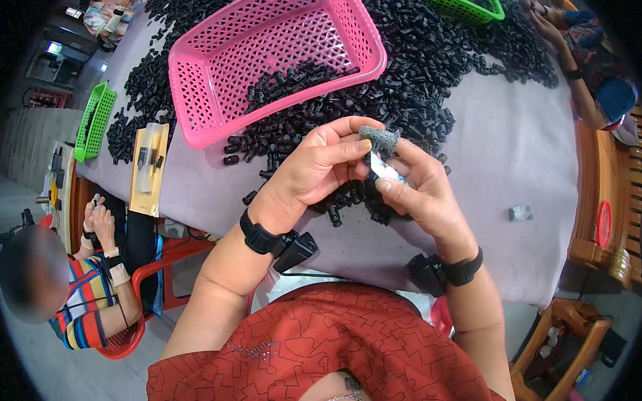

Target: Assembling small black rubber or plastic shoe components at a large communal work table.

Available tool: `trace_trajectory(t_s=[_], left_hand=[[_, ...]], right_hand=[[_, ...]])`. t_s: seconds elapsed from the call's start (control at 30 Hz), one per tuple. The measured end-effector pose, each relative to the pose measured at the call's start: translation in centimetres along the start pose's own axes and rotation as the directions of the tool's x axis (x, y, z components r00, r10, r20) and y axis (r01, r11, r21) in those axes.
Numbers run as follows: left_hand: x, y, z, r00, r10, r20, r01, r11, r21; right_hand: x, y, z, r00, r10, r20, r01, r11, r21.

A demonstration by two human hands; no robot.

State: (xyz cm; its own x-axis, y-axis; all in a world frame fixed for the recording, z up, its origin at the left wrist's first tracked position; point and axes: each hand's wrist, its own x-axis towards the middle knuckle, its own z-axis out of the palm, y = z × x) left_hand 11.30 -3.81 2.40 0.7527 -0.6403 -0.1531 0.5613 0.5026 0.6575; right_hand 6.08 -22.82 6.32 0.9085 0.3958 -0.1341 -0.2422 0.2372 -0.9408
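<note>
The left hand (315,164) and the right hand (418,190) are held together just above the near edge of the tabletop (510,144), which is covered with a grey cloth. A small white piece (384,168) is pinched between the fingers of both hands; its exact shape cannot be told, because most of it is hidden by the fingers. The left hand is curled closed around one end of this piece, with the thumb laid along the top. The right hand is closed on the other end, and a grey fabric cot (379,137) is worn on one of its fingertips. A black band with a small black device is strapped on each wrist.

Directly behind the hands a large heap of small black plastic parts (441,69) is spread over the tabletop. A pink perforated basket (270,48) is placed on this heap, tilted, and some black parts are seen inside it. A green basket (462,4) is lying at the far side, and another green basket (95,122) at the left edge. A small clear object (519,213) is resting alone on the cloth, well apart to the right of the hands. Other people are seated around the tabletop
</note>
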Motion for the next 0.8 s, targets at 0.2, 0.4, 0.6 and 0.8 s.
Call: trace_trajectory(t_s=[0.2,0.4,0.6,0.8], left_hand=[[0.0,0.0,0.1,0.999,-0.03,0.035,0.031,0.999,-0.026],[-0.1,0.3,0.8,1.0,-0.019,0.009,0.019,1.0,0.003],[-0.1,0.1,0.1,0.998,-0.006,-0.067,0.007,1.0,0.018],[0.0,0.1,0.0,0.994,-0.027,-0.108,0.031,0.999,0.034]], right_hand=[[0.1,0.7,-0.8,1.0,-0.003,0.022,0.003,0.999,0.036],[0.4,1.3,-0.8,0.992,-0.054,-0.113,0.059,0.997,0.043],[0.4,1.1,-0.5,0.978,-0.078,-0.191,0.092,0.993,0.068],[0.5,1.3,-0.8,0.979,-0.094,-0.182,0.109,0.991,0.074]])
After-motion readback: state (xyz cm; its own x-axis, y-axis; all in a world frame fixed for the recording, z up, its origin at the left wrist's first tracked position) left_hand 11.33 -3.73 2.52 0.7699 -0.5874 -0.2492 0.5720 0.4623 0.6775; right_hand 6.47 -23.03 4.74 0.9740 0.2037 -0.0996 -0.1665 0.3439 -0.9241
